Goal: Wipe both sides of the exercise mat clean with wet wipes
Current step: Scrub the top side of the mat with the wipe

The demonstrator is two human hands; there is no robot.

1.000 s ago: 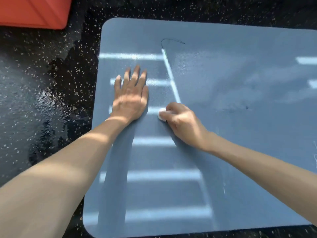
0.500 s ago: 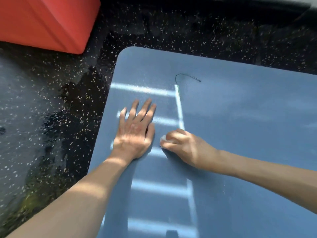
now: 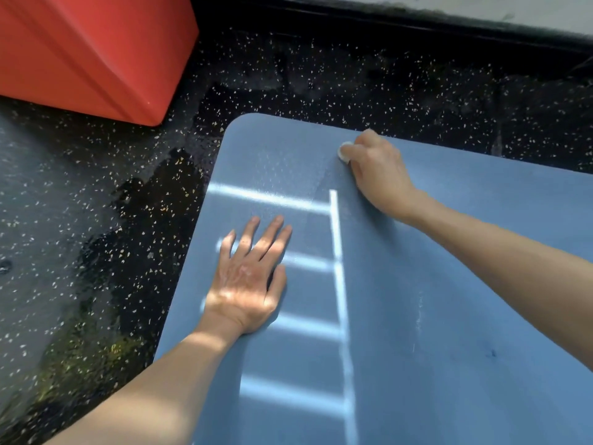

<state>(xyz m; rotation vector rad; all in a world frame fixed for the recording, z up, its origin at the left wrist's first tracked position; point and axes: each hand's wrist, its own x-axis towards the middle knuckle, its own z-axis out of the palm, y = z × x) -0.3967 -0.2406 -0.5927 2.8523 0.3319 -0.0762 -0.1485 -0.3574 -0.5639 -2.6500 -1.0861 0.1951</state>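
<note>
A blue exercise mat (image 3: 449, 300) lies flat on the floor, crossed by bright bars of sunlight. My left hand (image 3: 247, 277) presses flat on it near its left edge, fingers straight and spread. My right hand (image 3: 375, 168) is near the mat's far edge, fingers curled round a small white wet wipe (image 3: 345, 152) that peeks out at the fingertips and touches the mat. A faintly damp streak runs from the wipe back toward the light bars.
The floor is black rubber with pale speckles (image 3: 112, 236), wet and shiny to the left of the mat. A red-orange padded block (image 3: 90, 49) stands at the far left. A black skirting (image 3: 385, 24) and pale wall run along the back.
My right hand has slid with the wipe from beside my left hand up to the mat's far edge. The thin dark curl near that edge no longer shows. The left hand stays pressed down.
</note>
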